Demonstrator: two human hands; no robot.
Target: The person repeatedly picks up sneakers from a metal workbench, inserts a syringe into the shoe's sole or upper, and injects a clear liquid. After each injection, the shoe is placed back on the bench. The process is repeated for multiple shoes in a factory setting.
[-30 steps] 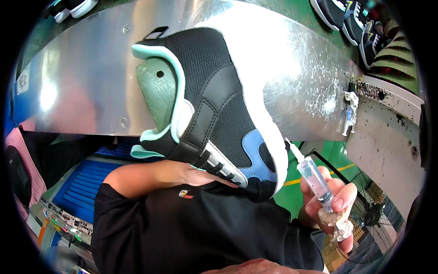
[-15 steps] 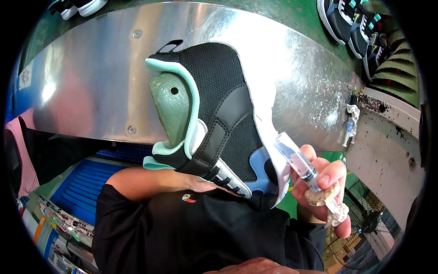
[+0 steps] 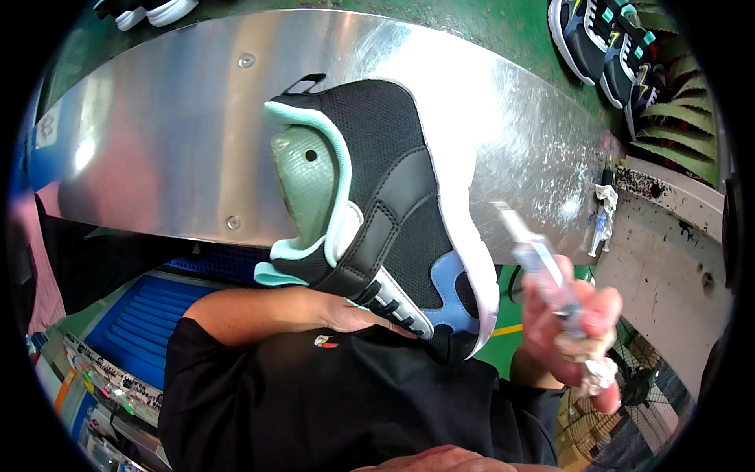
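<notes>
A black sneaker [image 3: 385, 141] with mint-green collar lining, a blue overlay and a white sole is held on its side over the metal table. A green shoe last [image 3: 303, 177] with a round hole fills its opening. My left hand [image 3: 350, 316] supports the shoe from underneath near the laces; its fingers are mostly hidden behind it. In my right hand [image 3: 578, 322] is a clear plastic syringe [image 3: 543, 271], blurred by motion. Its thin tip points up and left, apart from the white sole edge. Whitish crumpled wrapping [image 3: 590, 358] covers the syringe's rear end within my fingers.
The curved metal table [image 3: 177, 149] spans the back. Another wrapped syringe [image 3: 603, 216] stands at its right end, by a stained grey metal frame [image 3: 661, 228]. More sneakers [image 3: 578, 39] lie beyond, beside green slats [image 3: 680, 126]. A fan [image 3: 621, 401] is at lower right.
My right hand has drawn the syringe rightward, away from the sole edge, so its tip now shows clear of the shoe. In the view, the shoe sits slightly farther right.
</notes>
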